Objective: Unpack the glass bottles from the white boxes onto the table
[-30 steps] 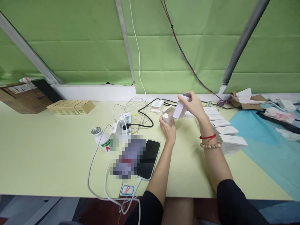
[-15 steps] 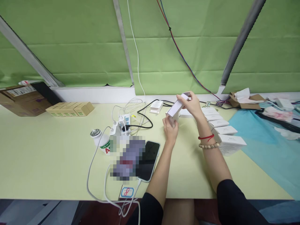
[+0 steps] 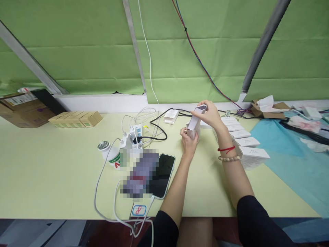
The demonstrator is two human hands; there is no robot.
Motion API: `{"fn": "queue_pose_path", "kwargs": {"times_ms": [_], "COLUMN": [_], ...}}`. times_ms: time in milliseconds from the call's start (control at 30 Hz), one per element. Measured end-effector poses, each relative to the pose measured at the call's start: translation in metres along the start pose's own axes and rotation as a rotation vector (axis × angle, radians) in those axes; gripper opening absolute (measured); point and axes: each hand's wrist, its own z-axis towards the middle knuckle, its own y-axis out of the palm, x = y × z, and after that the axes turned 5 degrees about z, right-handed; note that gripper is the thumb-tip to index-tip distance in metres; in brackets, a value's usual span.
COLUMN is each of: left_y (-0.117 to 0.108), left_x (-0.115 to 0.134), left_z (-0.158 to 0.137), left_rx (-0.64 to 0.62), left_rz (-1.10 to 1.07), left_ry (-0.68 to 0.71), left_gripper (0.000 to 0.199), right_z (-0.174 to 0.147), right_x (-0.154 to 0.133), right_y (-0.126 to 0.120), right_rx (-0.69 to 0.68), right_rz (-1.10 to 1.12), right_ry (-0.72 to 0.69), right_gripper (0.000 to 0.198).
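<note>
At the far left sits a creased brown cardboard carton [image 3: 24, 111], with a flat black slab [image 3: 48, 102] leaning at its side. Next comes a row of tan boxes [image 3: 74, 119], smooth and square-edged, each with a green patch. A rounded white bottle [image 3: 110, 156] with a silvery cap leads to a white power strip [image 3: 137, 132], its plugs crowded among loose cables. Nearer the front edge lie a glossy black phone [image 3: 162, 176] and a card [image 3: 139, 210] marked 8. Behind them is a small white packet [image 3: 171, 116].

At centre, above the table [image 3: 210, 178], the left hand [image 3: 189, 144] is closed round the lower box [image 3: 193, 133], white and thin-walled. The right hand [image 3: 210, 115] grips the upper box [image 3: 194, 121], pale lilac-white, slim and tilted, its low end meeting the lower box; how far inside it reaches, I cannot tell.

To the right stand white cartons [image 3: 254, 153] in a slanting row, faint print on their tops. Beyond, a thin blue sheet [image 3: 280, 161] spreads below an open brown box [image 3: 281, 108] holding crumpled white paper [image 3: 266, 103].
</note>
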Motion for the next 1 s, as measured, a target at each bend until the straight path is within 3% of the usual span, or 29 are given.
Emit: {"fn": "queue_pose_path", "kwargs": {"times_ms": [167,333,600,733,833,933,1000], "left_y": [0.0,-0.006,-0.012,-0.012,-0.013,-0.013,-0.013], "left_x": [0.002,0.008,0.014,0.014,0.013,0.012,0.011], "left_z": [-0.003,0.0,0.005,0.01,0.014,0.015,0.015], "left_rx": [-0.03,0.014,0.067,0.21,0.319,0.322,0.287], "left_rz": [0.004,-0.041,-0.28,-0.405,-0.433,-0.465,-0.504], "left_ry": [0.051,-0.009,-0.094,-0.258,-0.412,-0.444,-0.443], "left_gripper": [0.043,0.043,0.043,0.036,0.027,0.024,0.024], "right_z": [-0.006,-0.008,-0.001,-0.005,-0.008,-0.009,-0.009], "right_x": [-0.009,-0.007,0.003,0.007,0.008,0.005,0.001], "right_y": [-0.002,-0.002,-0.012,-0.012,-0.007,-0.002,-0.002], "right_rx": [-0.084,-0.384,-0.553,-0.531,-0.652,-0.817,-0.856], "right_rz": [-0.146,-0.179,-0.05,-0.053,-0.024,0.064,0.059], "right_ry": [-0.069,-0.031,-0.036,0.046,0.142,0.21,0.213], "right_gripper": [0.042,0.051,0.023,0.042,0.052,0.045,0.037]}}
